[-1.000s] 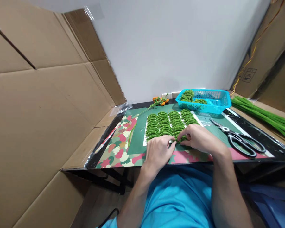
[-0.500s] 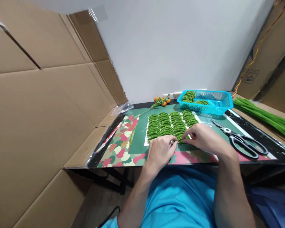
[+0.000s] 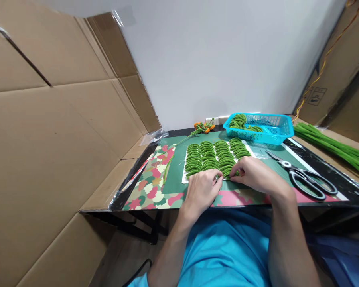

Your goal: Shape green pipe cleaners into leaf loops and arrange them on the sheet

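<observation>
Several columns of curved, fuzzy green pipe-cleaner leaves [image 3: 208, 155] lie on a white sheet [image 3: 184, 177]. At the near end of the third column, one fuzzy green leaf [image 3: 226, 175] spans the gap between my hands. My left hand [image 3: 202, 187] is closed, thumb and forefinger pinching by its left end. From the other side, my right hand [image 3: 249, 173] pinches by the right end, its other fingers curled. The fingers partly hide the leaf's tips. Under the sheet is a green mat [image 3: 176, 185].
A blue plastic basket [image 3: 272, 137] holds more green leaves at the back. Scissors [image 3: 302, 175] lie to the right, beside long green stems [image 3: 332, 149]. An orange flower stem [image 3: 205, 127] rests behind the sheet. Cardboard [image 3: 62, 139] walls the left side.
The green leaf between my hands has shifted slightly away from me, against its column. My right hand has moved a little; my left is nearly still.
</observation>
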Action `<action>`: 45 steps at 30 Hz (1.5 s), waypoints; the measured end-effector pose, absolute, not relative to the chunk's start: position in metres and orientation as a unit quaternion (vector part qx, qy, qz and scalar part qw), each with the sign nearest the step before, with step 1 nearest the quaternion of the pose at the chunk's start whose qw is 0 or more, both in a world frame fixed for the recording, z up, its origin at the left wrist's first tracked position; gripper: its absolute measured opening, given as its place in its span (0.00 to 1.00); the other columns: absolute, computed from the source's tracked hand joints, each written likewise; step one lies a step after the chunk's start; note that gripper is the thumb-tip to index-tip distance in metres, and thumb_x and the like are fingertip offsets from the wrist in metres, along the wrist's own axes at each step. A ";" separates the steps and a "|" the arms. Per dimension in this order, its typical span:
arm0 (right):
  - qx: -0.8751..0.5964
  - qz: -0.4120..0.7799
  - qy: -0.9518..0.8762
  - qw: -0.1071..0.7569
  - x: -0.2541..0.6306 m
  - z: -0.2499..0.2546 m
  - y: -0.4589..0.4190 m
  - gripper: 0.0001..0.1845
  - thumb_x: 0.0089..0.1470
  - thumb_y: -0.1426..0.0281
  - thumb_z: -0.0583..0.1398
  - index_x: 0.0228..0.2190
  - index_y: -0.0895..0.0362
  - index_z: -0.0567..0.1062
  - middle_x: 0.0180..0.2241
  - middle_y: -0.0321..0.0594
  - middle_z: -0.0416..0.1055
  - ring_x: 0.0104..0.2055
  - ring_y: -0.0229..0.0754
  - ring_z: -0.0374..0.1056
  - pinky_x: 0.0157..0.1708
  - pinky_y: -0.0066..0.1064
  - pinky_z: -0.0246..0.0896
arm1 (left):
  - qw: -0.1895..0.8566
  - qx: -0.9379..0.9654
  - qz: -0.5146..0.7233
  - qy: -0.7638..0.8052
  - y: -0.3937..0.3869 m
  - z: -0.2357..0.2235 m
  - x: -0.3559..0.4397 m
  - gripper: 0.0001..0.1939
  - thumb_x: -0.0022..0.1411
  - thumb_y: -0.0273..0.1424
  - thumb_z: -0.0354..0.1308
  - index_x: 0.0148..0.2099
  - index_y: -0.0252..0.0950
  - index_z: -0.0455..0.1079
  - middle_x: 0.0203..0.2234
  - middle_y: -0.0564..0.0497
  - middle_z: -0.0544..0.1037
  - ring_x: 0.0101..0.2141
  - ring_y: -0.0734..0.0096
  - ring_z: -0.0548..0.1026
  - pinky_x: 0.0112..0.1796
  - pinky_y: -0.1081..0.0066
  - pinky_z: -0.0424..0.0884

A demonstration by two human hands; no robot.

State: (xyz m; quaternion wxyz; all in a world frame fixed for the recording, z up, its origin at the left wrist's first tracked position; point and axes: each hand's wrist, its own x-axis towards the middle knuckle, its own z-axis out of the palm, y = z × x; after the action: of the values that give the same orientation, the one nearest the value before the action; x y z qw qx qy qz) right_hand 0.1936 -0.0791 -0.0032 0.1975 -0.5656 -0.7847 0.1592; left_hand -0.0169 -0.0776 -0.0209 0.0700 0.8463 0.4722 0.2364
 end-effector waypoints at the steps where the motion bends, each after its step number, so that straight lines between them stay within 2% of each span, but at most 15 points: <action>1: -0.561 0.165 -0.788 0.195 0.194 -0.003 -0.079 0.08 0.55 0.74 0.68 0.30 0.49 0.87 0.23 0.34 0.74 0.23 0.38 0.63 0.25 0.30 0.49 | 0.070 0.847 0.237 0.471 -0.078 -0.021 -0.017 0.07 0.70 0.31 0.63 0.44 0.43 0.83 0.31 0.53 0.86 0.31 0.65 0.82 0.32 0.70 0.65; 6: -0.541 0.192 -0.796 0.190 0.195 -0.003 -0.081 0.06 0.54 0.74 0.69 0.30 0.51 0.87 0.22 0.33 0.73 0.23 0.38 0.62 0.25 0.30 0.48 | 0.072 0.849 0.238 0.466 -0.078 -0.021 -0.018 0.06 0.70 0.31 0.64 0.44 0.43 0.83 0.32 0.53 0.86 0.32 0.65 0.82 0.32 0.69 0.64; 11: -0.533 0.194 -0.803 0.183 0.193 -0.002 -0.083 0.09 0.53 0.77 0.67 0.28 0.52 0.86 0.20 0.32 0.70 0.22 0.37 0.58 0.25 0.30 0.46 | 0.079 0.846 0.249 0.465 -0.078 -0.021 -0.018 0.06 0.69 0.31 0.65 0.45 0.43 0.83 0.32 0.54 0.86 0.31 0.66 0.81 0.32 0.69 0.64; 19: -0.535 0.204 -0.802 0.171 0.194 -0.001 -0.085 0.09 0.52 0.77 0.66 0.29 0.53 0.86 0.19 0.32 0.67 0.22 0.35 0.55 0.25 0.30 0.45 | 0.081 0.849 0.280 0.440 -0.084 -0.020 -0.022 0.05 0.69 0.31 0.65 0.43 0.42 0.83 0.28 0.56 0.84 0.27 0.71 0.79 0.30 0.70 0.62; 22: -0.528 0.216 -0.804 0.171 0.196 0.002 -0.089 0.10 0.53 0.76 0.65 0.30 0.53 0.87 0.19 0.32 0.66 0.22 0.35 0.54 0.25 0.30 0.44 | 0.090 0.879 0.251 0.397 -0.087 -0.019 -0.023 0.08 0.69 0.32 0.66 0.48 0.43 0.83 0.31 0.56 0.86 0.30 0.69 0.81 0.31 0.70 0.64; 25: -0.531 0.215 -0.795 0.201 0.201 0.005 -0.092 0.10 0.57 0.73 0.64 0.35 0.53 0.87 0.20 0.32 0.67 0.22 0.36 0.56 0.24 0.30 0.45 | 0.075 0.895 0.218 0.381 -0.089 -0.019 -0.021 0.09 0.73 0.34 0.62 0.50 0.43 0.82 0.37 0.54 0.87 0.36 0.66 0.84 0.33 0.69 0.65; 28: -0.561 0.176 -0.773 0.240 0.214 0.003 -0.094 0.10 0.59 0.71 0.62 0.37 0.53 0.85 0.23 0.33 0.70 0.24 0.38 0.60 0.25 0.29 0.47 | 0.058 0.899 0.198 0.387 -0.088 -0.019 -0.019 0.11 0.76 0.33 0.57 0.46 0.42 0.83 0.37 0.53 0.87 0.38 0.64 0.85 0.34 0.69 0.66; 38: -0.631 0.167 -0.721 0.234 0.260 -0.011 -0.100 0.09 0.60 0.63 0.63 0.36 0.54 0.83 0.22 0.35 0.70 0.23 0.40 0.63 0.26 0.31 0.48 | 0.018 0.903 0.188 0.387 -0.082 -0.023 -0.014 0.10 0.76 0.37 0.59 0.46 0.41 0.81 0.36 0.52 0.87 0.36 0.63 0.85 0.32 0.69 0.64; 45: -0.575 0.197 -0.759 0.235 0.238 -0.002 -0.098 0.09 0.64 0.63 0.62 0.39 0.52 0.83 0.25 0.34 0.74 0.25 0.40 0.67 0.27 0.30 0.53 | 0.053 0.910 0.178 0.369 -0.082 -0.022 -0.015 0.08 0.75 0.32 0.60 0.46 0.43 0.82 0.39 0.53 0.88 0.40 0.64 0.85 0.34 0.70 0.65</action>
State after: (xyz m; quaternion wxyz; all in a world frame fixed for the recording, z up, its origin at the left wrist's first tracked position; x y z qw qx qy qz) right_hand 0.2381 -0.0985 -0.0017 0.2350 -0.5747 -0.7588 0.1968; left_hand -0.0147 -0.0817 -0.0220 0.0532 0.9104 0.3695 0.1784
